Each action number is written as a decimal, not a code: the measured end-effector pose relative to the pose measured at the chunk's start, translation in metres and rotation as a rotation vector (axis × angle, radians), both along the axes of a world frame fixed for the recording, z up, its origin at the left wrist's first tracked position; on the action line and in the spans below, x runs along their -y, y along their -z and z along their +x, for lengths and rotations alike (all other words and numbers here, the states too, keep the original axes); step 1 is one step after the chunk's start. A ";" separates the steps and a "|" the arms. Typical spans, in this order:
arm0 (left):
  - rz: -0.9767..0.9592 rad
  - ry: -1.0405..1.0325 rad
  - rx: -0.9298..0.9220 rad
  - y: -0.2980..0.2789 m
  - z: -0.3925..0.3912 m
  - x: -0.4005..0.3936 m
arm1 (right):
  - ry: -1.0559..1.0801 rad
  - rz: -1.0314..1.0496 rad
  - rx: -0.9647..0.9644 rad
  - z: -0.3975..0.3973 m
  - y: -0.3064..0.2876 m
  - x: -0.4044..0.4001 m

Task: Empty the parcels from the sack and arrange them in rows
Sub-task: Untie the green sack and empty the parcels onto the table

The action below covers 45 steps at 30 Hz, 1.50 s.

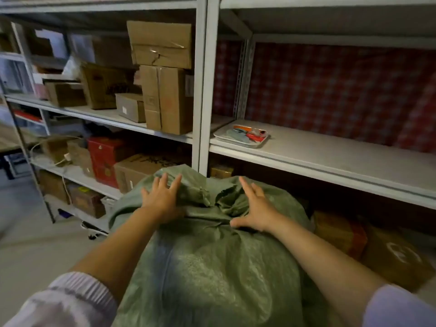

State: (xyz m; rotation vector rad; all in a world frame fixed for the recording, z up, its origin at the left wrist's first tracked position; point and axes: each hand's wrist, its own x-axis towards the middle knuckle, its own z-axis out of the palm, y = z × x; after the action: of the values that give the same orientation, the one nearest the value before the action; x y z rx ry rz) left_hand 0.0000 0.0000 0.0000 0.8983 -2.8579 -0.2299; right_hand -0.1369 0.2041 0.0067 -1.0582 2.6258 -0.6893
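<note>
At six o'clock before the shelf [330, 159], the bulging green sack [207, 267] stands knotted shut, left hand [160, 199] and right hand [253, 208] resting on it with fingers spread, gripping nothing, so it may topple and dump parcels if tugged sideways.

the sack [212, 267] was a bulging green woven bag, standing full in front of the shelving, its bunched, crumpled mouth closed at the top. no parcels showed; whatever filled it stayed hidden inside.
</note>
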 end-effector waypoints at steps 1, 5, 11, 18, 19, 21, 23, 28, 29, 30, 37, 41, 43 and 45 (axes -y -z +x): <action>0.023 0.011 0.052 0.002 -0.003 0.005 | -0.004 0.059 0.007 -0.001 0.001 0.009; 0.045 0.074 0.125 0.006 -0.018 0.010 | 0.040 0.258 -0.009 -0.014 0.013 0.032; 0.146 0.144 -0.120 -0.004 -0.024 0.005 | -0.018 0.238 -0.233 -0.024 0.027 0.042; 0.405 0.321 -0.411 -0.053 -0.015 -0.022 | -0.159 -0.449 0.308 0.000 -0.060 0.034; 0.433 0.343 -0.458 -0.061 -0.016 -0.030 | -0.221 -0.426 0.384 0.009 -0.064 0.035; 0.428 0.369 -0.540 -0.075 -0.019 -0.046 | -0.282 -0.339 0.350 0.023 -0.059 0.042; 0.463 0.358 -0.602 -0.080 -0.022 -0.058 | -0.183 -0.394 0.306 0.035 -0.056 0.042; 0.806 0.509 -0.629 -0.085 -0.014 -0.079 | 0.050 -0.444 -0.070 0.026 -0.063 0.010; 0.878 0.511 -0.675 -0.085 -0.010 -0.078 | 0.112 -0.468 -0.097 0.023 -0.068 -0.001; 0.899 0.483 -0.732 -0.084 -0.005 -0.073 | 0.180 -0.530 -0.088 0.017 -0.071 -0.011; 0.486 -0.052 -0.625 -0.017 0.025 -0.025 | 0.639 -0.837 0.071 -0.001 -0.095 -0.134; 0.842 -0.099 -0.385 0.036 0.032 -0.053 | 0.780 -0.865 0.048 -0.005 -0.093 -0.193; 1.048 -0.047 -0.341 0.054 0.030 -0.078 | 0.853 -0.865 0.033 -0.009 -0.086 -0.218; 1.251 -0.101 -0.283 0.065 0.026 -0.103 | 0.921 -0.842 0.008 -0.014 -0.077 -0.240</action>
State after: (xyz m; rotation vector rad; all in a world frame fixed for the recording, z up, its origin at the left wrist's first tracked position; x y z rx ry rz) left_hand 0.0257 0.1033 -0.0653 0.9785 -2.1596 -2.0312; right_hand -0.1510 0.4441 0.0842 0.1718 2.7436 -2.0660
